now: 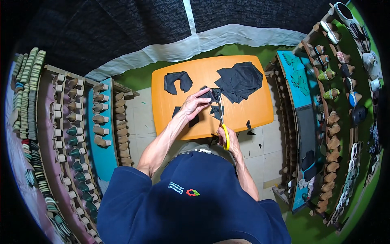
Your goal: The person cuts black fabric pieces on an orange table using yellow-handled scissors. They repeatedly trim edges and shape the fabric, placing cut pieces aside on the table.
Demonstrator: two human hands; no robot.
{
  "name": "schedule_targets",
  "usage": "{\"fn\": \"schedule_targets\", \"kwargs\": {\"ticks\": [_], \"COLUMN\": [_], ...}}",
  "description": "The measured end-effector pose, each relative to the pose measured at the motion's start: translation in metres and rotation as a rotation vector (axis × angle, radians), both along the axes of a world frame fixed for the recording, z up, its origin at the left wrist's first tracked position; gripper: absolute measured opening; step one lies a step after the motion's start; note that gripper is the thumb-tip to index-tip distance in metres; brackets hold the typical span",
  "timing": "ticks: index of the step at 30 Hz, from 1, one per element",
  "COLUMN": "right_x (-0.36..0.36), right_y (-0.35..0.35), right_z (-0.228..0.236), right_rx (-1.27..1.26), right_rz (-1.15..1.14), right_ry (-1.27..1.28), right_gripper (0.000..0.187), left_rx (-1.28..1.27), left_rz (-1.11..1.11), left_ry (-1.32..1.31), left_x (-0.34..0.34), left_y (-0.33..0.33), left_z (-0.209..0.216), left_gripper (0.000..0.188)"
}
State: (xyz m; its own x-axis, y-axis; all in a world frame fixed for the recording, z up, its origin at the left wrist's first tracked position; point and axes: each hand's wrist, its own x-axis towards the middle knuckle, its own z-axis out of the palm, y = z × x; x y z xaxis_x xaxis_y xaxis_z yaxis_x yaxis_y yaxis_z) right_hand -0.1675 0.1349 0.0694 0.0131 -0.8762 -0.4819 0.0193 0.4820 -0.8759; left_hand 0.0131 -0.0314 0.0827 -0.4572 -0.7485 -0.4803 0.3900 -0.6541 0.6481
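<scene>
My left hand pinches a small piece of black material above the middle of an orange table. Around the yellow handles of a pair of scissors my right hand is closed, near the table's front edge. The blades point away from me and lie at the right edge of the held piece; whether they are parted is too small to tell. Right of my hands rests a pile of black cut pieces. A black U-shaped piece lies at the far left. My left hand partly covers another black piece.
A small dark scrap lies near the table's front right, with more scraps on the tiled floor. Racks of shoe lasts flank me on the left, and shoe racks on the right. A dark curtain hangs behind the table.
</scene>
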Motion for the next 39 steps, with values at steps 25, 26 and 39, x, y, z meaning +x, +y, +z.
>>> {"fn": "schedule_targets", "kwargs": {"ticks": [25, 26, 39], "right_x": [0.012, 0.012, 0.010], "right_y": [-0.005, -0.005, -0.004], "right_z": [0.006, 0.006, 0.008], "right_rx": [-0.022, -0.023, -0.076], "right_rz": [0.056, 0.061, 0.022], "right_ry": [0.122, 0.146, 0.018], "right_gripper": [0.055, 0.055, 0.053], "left_rx": [-0.411, -0.400, -0.342], "left_rz": [-0.281, -0.267, -0.162], "left_ry": [-0.272, -0.252, -0.113], "left_x": [0.012, 0.012, 0.009], "left_y": [-0.024, -0.023, -0.018], "left_z": [0.015, 0.014, 0.019], "left_gripper": [0.071, 0.071, 0.073]}}
